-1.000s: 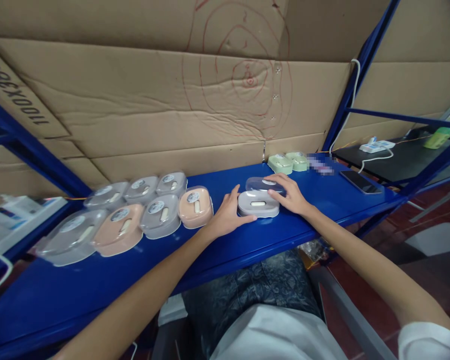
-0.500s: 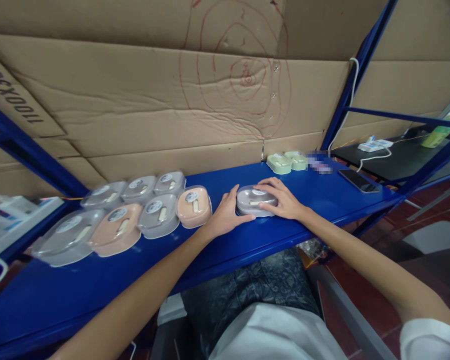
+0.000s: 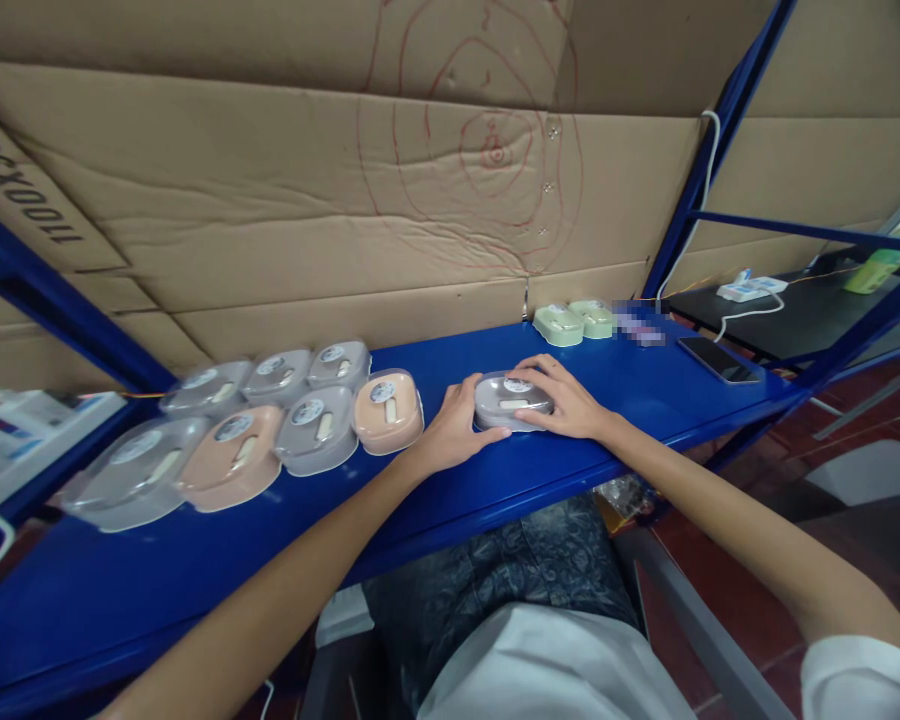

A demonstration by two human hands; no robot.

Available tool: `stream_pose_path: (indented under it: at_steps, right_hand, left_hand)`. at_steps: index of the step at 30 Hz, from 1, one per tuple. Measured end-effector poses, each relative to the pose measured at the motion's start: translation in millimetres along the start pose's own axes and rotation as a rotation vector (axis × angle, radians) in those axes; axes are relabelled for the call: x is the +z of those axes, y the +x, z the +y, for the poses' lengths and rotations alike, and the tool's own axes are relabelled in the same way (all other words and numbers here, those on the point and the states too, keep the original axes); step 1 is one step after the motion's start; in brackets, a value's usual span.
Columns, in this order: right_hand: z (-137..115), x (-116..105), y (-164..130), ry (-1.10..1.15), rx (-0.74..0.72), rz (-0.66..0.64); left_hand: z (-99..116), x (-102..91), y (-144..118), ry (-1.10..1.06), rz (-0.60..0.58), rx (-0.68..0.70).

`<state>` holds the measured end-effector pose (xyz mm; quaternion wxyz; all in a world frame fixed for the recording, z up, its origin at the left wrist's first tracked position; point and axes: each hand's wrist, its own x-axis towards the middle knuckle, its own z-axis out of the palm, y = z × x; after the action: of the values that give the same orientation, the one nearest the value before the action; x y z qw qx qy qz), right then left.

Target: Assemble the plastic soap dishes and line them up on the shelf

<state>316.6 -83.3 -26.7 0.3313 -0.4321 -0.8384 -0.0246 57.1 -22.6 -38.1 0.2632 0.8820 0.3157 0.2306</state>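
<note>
A small grey lunch box [image 3: 511, 405] with a clear lid, a round sticker and a white piece on top rests on the blue shelf [image 3: 450, 505]. My left hand [image 3: 457, 428] cups its left end, thumb along the near side. From the right, my right hand [image 3: 562, 398] wraps over the other end, fingers on the lid. Left of my hands sit two rows of similar boxes. Nearest is a peach box [image 3: 390, 425], then a grey box [image 3: 316, 440], a larger peach box [image 3: 229, 465] and a large grey box [image 3: 131, 480].
Two light green boxes [image 3: 559, 325] stand against the cardboard wall [image 3: 270, 200]. A phone [image 3: 716, 360] lies near the right end, beside a blurred-out patch. Blue posts [image 3: 671, 240] frame both ends. A white power strip [image 3: 750, 290] is on a black table.
Both hands stay around the grey lunch box with hardly any movement. The left fingers look slightly closer together. The view has shifted very slightly.
</note>
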Motion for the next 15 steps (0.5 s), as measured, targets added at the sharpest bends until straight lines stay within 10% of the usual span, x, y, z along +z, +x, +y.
stream_pose_path:
  at_steps: [15]
  right_hand:
    - [-2.0,-0.6,-0.2,0.067,0.007,-0.049]
  left_hand:
    - [-1.1,1.9,0.0,0.006,-0.026,-0.001]
